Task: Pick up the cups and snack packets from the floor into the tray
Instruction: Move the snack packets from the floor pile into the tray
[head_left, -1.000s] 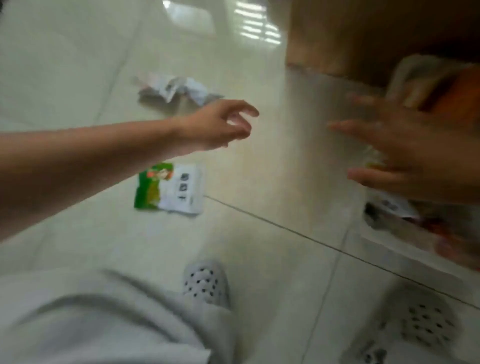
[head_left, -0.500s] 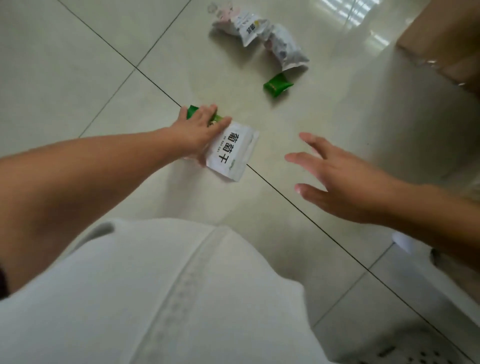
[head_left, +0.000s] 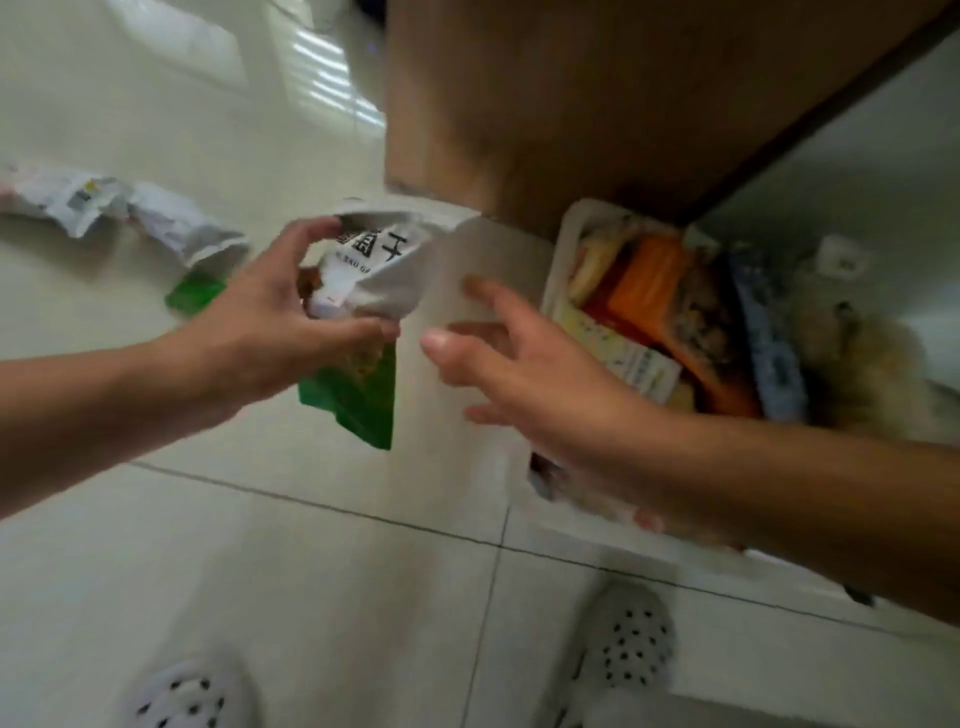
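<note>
My left hand (head_left: 270, 322) grips a white and green snack packet (head_left: 363, 312) with black characters, held above the floor left of the tray. My right hand (head_left: 524, 374) hovers just right of the packet, fingers spread and holding nothing. The white tray (head_left: 563, 244) sits on the floor at the right, filled with several packets, among them an orange one (head_left: 649, 275) and a blue one (head_left: 774, 348). My right forearm hides the tray's near edge. A crumpled white packet (head_left: 156, 218) and a small green packet (head_left: 195, 296) lie on the floor at the left.
A wooden cabinet (head_left: 597, 104) stands right behind the tray. Pale tiled floor (head_left: 311, 571) spreads in front and to the left. My two white perforated slippers (head_left: 628, 639) show at the bottom edge.
My left hand has lifted the white and green packet off the floor and carried it right, toward the tray. The view has swung so the tray is back in sight.
</note>
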